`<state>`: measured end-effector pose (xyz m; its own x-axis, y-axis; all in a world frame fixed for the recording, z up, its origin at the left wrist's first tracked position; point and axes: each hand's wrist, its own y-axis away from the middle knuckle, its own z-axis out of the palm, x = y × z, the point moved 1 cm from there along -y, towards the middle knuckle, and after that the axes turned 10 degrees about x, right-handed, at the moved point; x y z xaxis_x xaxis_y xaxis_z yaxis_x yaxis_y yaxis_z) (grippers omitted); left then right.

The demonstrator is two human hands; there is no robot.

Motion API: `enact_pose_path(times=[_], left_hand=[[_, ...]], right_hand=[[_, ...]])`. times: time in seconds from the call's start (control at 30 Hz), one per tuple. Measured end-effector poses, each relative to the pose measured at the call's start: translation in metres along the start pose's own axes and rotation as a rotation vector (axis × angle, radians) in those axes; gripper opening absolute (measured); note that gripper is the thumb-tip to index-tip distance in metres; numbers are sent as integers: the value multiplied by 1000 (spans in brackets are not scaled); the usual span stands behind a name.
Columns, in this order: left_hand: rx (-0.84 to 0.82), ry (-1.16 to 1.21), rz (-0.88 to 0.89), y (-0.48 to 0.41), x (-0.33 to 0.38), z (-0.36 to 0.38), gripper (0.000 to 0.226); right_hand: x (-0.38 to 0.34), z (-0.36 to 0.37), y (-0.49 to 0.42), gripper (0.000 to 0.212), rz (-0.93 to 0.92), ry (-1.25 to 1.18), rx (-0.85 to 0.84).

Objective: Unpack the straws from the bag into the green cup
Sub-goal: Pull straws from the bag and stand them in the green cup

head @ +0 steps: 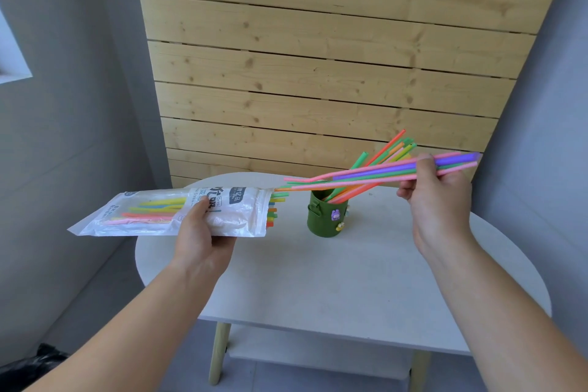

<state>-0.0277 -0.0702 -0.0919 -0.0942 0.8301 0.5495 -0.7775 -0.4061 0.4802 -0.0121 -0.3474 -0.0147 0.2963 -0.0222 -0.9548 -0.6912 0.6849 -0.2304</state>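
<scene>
My left hand (199, 234) grips a clear and white plastic straw bag (152, 213), held level above the table's left side with its open mouth facing right. Several coloured straws remain inside, their ends poking out of the mouth. My right hand (436, 200) is shut on a bundle of pink, purple and green straws (366, 175), held nearly level above the green cup (326, 216), their left tips just clear of the bag. The cup stands on the table and holds several straws (386, 149) leaning to the right.
The white round table (334, 280) has a lower shelf and pale wooden legs. A wooden slatted panel (318, 57) stands behind it against grey walls. A black bag (35, 363) lies on the floor at the bottom left.
</scene>
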Motion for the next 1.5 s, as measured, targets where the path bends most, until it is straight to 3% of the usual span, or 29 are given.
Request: enact_pose_path(times=[0.3, 0.7, 1.2, 1.5], left_hand=[[-62, -30, 8, 2, -5, 0, 12], [-139, -145, -17, 8, -20, 2, 18], [-122, -154, -6, 8, -20, 0, 14], [-136, -167, 6, 6, -19, 0, 20]], right_hand=[[3, -9, -10, 27, -161, 171, 121], [-3, -1, -15, 33, -397, 310, 87], [18, 31, -16, 39, -472, 465, -90], [25, 35, -17, 38, -391, 452, -197]])
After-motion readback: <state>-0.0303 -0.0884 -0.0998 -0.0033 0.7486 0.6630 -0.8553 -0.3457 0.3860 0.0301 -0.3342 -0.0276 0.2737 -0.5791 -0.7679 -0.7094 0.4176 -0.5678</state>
